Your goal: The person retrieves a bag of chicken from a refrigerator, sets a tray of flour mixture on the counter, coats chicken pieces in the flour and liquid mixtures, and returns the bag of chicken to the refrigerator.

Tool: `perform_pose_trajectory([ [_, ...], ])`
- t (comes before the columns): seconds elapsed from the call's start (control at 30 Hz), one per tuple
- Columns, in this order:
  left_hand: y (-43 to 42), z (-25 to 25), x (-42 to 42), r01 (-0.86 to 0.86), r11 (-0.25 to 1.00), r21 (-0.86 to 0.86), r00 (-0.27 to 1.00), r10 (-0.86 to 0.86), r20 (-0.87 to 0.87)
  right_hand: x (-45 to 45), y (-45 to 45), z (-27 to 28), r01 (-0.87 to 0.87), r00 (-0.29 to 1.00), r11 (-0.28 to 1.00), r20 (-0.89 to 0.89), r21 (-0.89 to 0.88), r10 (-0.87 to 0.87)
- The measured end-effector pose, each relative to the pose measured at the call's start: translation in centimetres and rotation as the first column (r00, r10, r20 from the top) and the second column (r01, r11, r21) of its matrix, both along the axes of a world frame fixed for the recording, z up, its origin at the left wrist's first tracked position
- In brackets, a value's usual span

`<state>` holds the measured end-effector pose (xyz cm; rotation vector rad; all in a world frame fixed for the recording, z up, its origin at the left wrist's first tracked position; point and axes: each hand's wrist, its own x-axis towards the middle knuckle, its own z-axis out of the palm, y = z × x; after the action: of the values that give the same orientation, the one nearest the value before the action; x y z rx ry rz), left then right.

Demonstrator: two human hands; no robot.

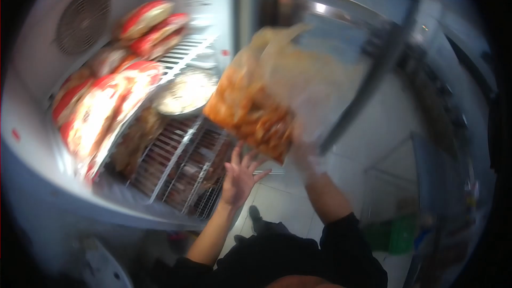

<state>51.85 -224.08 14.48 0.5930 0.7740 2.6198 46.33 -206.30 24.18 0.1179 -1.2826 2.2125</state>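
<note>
A clear plastic bag (250,109) of orange food pieces is up in the air in front of the open refrigerator. My right hand (305,152) is at the bag's right side and holds it; motion blur and the plastic smear its fingers. Below the bag's lower edge is my left hand (240,178), with fingers spread and nothing in it. Whether its fingertips touch the bag, I cannot tell.
On the refrigerator's wire shelf (194,50) lie several red-and-clear food packages (109,101) and a round metal bowl (186,92) of pale food. A lower rack (176,154) holds dark items. The door (368,74) stands open at right. A green container (397,234) is low at right.
</note>
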Motion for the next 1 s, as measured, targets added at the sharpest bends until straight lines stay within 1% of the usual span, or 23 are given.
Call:
perform_pose_trajectory([
  [0.03,1.4,1.0,0.1,0.021,0.990,0.138,0.994,-0.036,0.105,2.1,0.3,-2.1,0.020,0.999,1.000,0.036,-0.008,-0.020],
  [0.13,4.8,-1.1,0.9,0.134,0.923,0.361,0.921,-0.251,0.298,7.9,0.8,-8.0,0.073,0.989,0.997,0.129,-0.012,-0.071],
  [0.17,6.3,-1.7,1.6,0.108,0.937,0.331,0.907,-0.230,0.354,9.5,1.1,-9.3,0.096,0.985,0.995,0.147,0.002,-0.095],
  [0.2,7.4,-2.4,2.6,0.131,0.947,0.294,0.892,-0.243,0.382,10.8,1.6,-10.3,0.121,0.980,0.992,0.159,0.023,-0.123],
  [0.27,9.3,-3.6,4.0,0.170,0.961,0.219,0.865,-0.252,0.433,13.1,3.2,-10.7,0.168,0.970,0.978,0.158,0.122,-0.186],
  [0.37,12.4,-6.8,4.4,0.404,0.859,0.316,0.754,-0.508,0.417,15.9,7.0,-8.5,0.225,0.947,0.912,0.145,0.342,-0.288],
  [0.4,13.7,-7.5,4.1,0.410,0.877,0.252,0.770,-0.481,0.419,16.8,8.8,-7.3,0.238,0.938,0.875,0.134,0.421,-0.320],
  [0.43,15.3,-8.2,3.7,0.414,0.890,0.190,0.787,-0.455,0.416,17.5,10.7,-6.4,0.316,0.916,0.769,0.034,0.556,-0.401],
  [0.47,17.2,-8.2,3.5,0.415,0.900,0.130,0.805,-0.430,0.409,18.1,12.9,-5.7,0.388,0.884,0.632,-0.075,0.671,-0.462],
  [0.5,19.3,-7.9,3.3,0.371,0.928,-0.024,0.878,-0.342,0.335,18.9,14.9,-4.9,0.451,0.843,0.467,-0.192,0.761,-0.502],
  [0.57,24.2,-6.4,3.3,0.202,0.935,-0.291,0.977,-0.171,0.129,20.8,19.0,-3.7,0.506,0.785,0.275,-0.304,0.818,-0.539],
  [0.6,26.7,-5.6,3.3,0.266,0.943,-0.198,0.955,-0.230,0.188,21.6,21.2,-3.0,0.521,0.760,0.174,-0.361,0.836,-0.541],
  [0.67,31.1,-4.2,3.3,0.367,0.930,-0.004,0.890,-0.349,0.295,23.3,25.6,-1.2,0.406,0.720,-0.080,-0.373,0.910,-0.585],
  [0.7,33.6,-4.4,2.9,0.395,0.918,-0.016,0.884,-0.376,0.279,23.7,28.0,-0.7,0.332,0.699,-0.203,-0.385,0.921,-0.603],
  [0.73,36.0,-5.2,2.4,0.424,0.905,-0.032,0.876,-0.401,0.267,23.6,30.5,-1.1,0.302,0.672,-0.247,-0.390,0.921,-0.629],
  [0.77,38.5,-6.2,2.0,0.453,0.890,-0.051,0.867,-0.426,0.258,23.2,33.1,-2.1,0.270,0.643,-0.286,-0.393,0.919,-0.657],
  [0.8,41.0,-7.2,1.8,0.450,0.893,-0.035,0.858,-0.421,0.295,23.0,35.3,-2.6,0.238,0.610,-0.322,-0.398,0.917,-0.685],
  [0.83,43.6,-8.1,1.6,0.445,0.895,-0.019,0.847,-0.414,0.332,22.8,37.4,-2.5,0.206,0.598,-0.318,-0.377,0.925,-0.708],
  [0.9,48.1,-8.0,1.9,0.432,0.902,0.004,0.836,-0.402,0.373,22.1,41.4,-1.9,0.138,0.579,-0.315,-0.334,0.939,-0.743],
  [0.97,52.0,-9.6,1.3,0.425,0.905,0.016,0.838,-0.400,0.372,21.2,45.4,-2.3,0.004,0.603,-0.313,-0.252,0.950,-0.757],
  [1.0,54.0,-9.2,1.4,0.419,0.908,0.028,0.838,-0.398,0.373,21.0,47.6,-2.4,-0.066,0.613,-0.317,-0.212,0.946,-0.761],
])
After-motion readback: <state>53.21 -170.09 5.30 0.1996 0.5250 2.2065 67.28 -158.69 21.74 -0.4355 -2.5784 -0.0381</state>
